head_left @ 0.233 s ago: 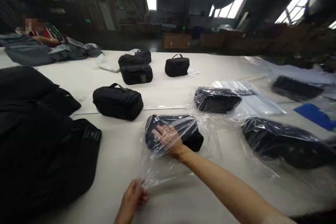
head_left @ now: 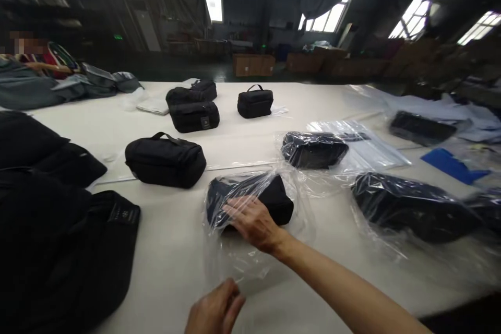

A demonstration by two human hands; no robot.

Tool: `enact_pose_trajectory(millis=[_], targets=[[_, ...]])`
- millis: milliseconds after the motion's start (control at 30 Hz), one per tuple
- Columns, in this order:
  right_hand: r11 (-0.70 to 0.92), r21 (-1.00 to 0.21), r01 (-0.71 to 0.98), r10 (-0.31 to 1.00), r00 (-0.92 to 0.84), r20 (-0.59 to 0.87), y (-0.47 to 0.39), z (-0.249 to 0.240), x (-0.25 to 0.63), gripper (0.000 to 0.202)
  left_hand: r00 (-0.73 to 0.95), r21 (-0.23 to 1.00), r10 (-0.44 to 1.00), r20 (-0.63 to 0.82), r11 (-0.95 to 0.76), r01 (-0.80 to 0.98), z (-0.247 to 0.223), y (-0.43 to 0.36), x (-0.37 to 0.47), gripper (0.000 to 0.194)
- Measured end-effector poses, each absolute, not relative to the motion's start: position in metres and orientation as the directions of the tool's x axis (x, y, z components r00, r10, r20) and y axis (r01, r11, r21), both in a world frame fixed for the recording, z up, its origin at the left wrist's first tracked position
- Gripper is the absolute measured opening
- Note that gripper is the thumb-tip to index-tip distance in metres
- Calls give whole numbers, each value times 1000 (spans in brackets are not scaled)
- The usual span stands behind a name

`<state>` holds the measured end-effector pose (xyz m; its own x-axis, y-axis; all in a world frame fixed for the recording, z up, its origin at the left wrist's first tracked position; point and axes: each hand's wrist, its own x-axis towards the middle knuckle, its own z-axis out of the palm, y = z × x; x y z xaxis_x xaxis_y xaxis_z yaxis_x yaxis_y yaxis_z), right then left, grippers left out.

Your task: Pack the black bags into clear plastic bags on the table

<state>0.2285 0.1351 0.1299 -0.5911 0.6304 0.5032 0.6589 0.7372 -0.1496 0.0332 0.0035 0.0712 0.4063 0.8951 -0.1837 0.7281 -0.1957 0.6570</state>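
Observation:
A black bag (head_left: 279, 201) lies partly inside a clear plastic bag (head_left: 250, 261) on the white table (head_left: 168, 255). My right hand (head_left: 256, 222) rests on the plastic over the front left of the black bag, its fingers stretched out and holding nothing. At the bottom edge, my left hand (head_left: 217, 308) is near the loose lower end of the plastic, thumb and fingers curled. Motion blur hides whether any film is between them.
Large black bags (head_left: 70, 245) fill the left side. Handled black bags (head_left: 166, 159) stand beyond. Plastic-wrapped bags (head_left: 410, 206), flat plastic sleeves (head_left: 371, 151) and a blue piece (head_left: 454, 164) lie right. A person (head_left: 47, 62) is at the far left.
The view has shifted, moving most things left. My left hand has moved right and down relative to the bag, and the plastic between my hands is slacker.

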Motion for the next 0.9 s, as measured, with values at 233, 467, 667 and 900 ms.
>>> enact_pose_trajectory(millis=[233,467,667,900], targets=[[425,-81,901,664,-250,704,151,190,312,45,676,15,545,497,-784,621,102,105,136,49],[694,-107,712,637,-537,553,146,166,310,27,635,-60,662,398,-672,738,78,161,163,48],[818,-224,530,575,-750,326,74,115,315,28,591,-72,693,413,-622,780,73,169,164,59],[616,-409,673,746,-665,29,100,86,334,14,469,20,683,560,-577,817,58,119,99,54]])
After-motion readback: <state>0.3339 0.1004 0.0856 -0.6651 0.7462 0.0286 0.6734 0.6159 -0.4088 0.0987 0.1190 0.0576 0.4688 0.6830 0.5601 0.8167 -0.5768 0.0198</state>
